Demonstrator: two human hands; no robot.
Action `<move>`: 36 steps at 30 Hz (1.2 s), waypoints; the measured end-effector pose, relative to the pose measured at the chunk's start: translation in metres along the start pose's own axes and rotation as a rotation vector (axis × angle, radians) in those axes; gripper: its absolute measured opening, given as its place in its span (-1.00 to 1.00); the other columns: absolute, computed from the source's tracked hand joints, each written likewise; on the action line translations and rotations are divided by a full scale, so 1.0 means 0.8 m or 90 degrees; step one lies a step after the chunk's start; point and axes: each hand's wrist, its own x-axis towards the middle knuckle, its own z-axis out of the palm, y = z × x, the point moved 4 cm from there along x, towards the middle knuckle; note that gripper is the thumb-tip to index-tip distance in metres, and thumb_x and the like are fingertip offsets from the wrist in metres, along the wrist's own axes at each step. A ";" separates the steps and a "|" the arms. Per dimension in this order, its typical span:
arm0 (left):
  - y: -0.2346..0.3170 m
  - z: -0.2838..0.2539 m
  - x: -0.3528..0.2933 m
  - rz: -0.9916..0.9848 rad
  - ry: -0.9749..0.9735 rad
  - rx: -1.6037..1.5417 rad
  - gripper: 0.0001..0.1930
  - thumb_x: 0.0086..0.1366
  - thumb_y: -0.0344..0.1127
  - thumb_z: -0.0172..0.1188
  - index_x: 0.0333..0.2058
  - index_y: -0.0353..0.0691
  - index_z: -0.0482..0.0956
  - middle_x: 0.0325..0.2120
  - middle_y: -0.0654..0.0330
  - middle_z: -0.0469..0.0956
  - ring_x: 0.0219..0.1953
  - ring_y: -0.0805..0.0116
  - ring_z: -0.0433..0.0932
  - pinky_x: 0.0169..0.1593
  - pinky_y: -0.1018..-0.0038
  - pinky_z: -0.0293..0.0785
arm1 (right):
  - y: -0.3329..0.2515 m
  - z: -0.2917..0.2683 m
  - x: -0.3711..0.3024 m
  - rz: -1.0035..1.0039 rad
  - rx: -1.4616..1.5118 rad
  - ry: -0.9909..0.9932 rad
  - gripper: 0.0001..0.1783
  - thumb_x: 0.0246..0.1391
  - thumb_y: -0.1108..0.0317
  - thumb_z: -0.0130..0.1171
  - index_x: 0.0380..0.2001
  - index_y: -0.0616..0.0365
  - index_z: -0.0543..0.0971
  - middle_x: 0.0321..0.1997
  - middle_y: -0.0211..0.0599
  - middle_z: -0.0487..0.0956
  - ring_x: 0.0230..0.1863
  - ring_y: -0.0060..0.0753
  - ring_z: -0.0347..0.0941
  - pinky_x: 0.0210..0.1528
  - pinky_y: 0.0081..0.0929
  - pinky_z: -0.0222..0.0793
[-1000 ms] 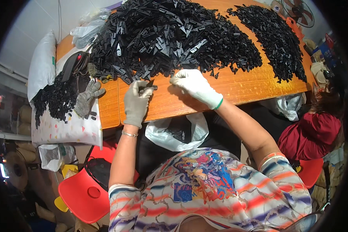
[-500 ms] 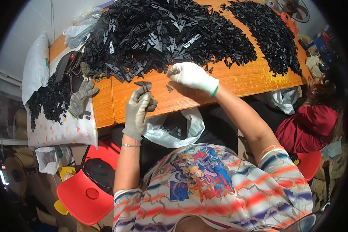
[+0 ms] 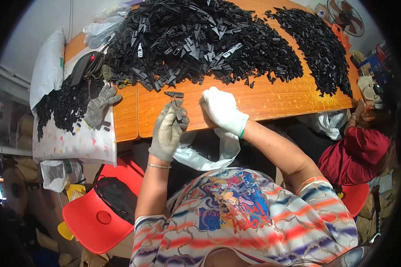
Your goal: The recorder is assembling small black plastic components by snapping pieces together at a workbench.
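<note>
My left hand (image 3: 167,131), in a grey knit glove, is raised just off the table's near edge. Its fingers are closed on a black plastic piece (image 3: 174,95) that sticks out above the fingertips; part of it is hidden in the grip. My right hand (image 3: 222,107), in a white glove with a green cuff, is closed over the tabletop near the edge, a short way right of the left hand. Whatever its fingertips hold is hidden. Beyond both hands lies a large heap of black plastic pieces (image 3: 187,42).
A second black heap (image 3: 316,49) lies at the far right of the wooden table (image 3: 160,107). At left are a spare grey glove (image 3: 100,107), small black parts (image 3: 60,107) and a white sack (image 3: 47,66). A white plastic bag (image 3: 205,164) hangs below the edge. A person in red (image 3: 356,147) sits at right.
My right hand has drawn back from the heap toward the table edge, covering the spot where a small piece lay. My left hand still grips its black piece. The view has shifted slightly.
</note>
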 end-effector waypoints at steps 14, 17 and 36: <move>-0.009 0.026 -0.016 0.065 -0.050 0.007 -0.79 0.47 -0.19 -0.09 -0.10 -0.17 0.37 -0.46 0.35 0.32 -0.54 0.63 0.21 -0.49 0.73 0.16 | -0.059 -0.032 0.009 0.123 0.489 -0.020 -0.74 0.06 0.25 0.15 -0.24 0.17 0.59 -0.37 -0.14 0.61 -0.31 -0.23 0.56 -0.21 -0.38 0.44; -0.006 0.027 -0.019 0.087 -0.022 0.057 -0.84 0.47 -0.23 -0.08 -0.15 -0.17 0.37 -0.46 0.37 0.33 -0.52 0.67 0.22 -0.48 0.75 0.17 | -0.062 -0.033 0.007 0.115 0.476 -0.015 -0.75 0.06 0.28 0.16 -0.23 0.19 0.58 -0.34 -0.13 0.60 -0.28 -0.25 0.56 -0.20 -0.39 0.43; 0.003 0.036 -0.026 0.144 0.055 0.260 -0.77 0.48 -0.30 -0.14 0.00 -0.24 0.37 -0.50 0.38 0.37 -0.60 0.76 0.16 -0.58 0.79 0.08 | -0.065 -0.040 0.005 0.120 0.471 -0.014 -0.73 0.15 0.32 0.17 -0.14 0.25 0.58 -0.25 -0.19 0.64 -0.21 -0.48 0.57 -0.13 -0.52 0.45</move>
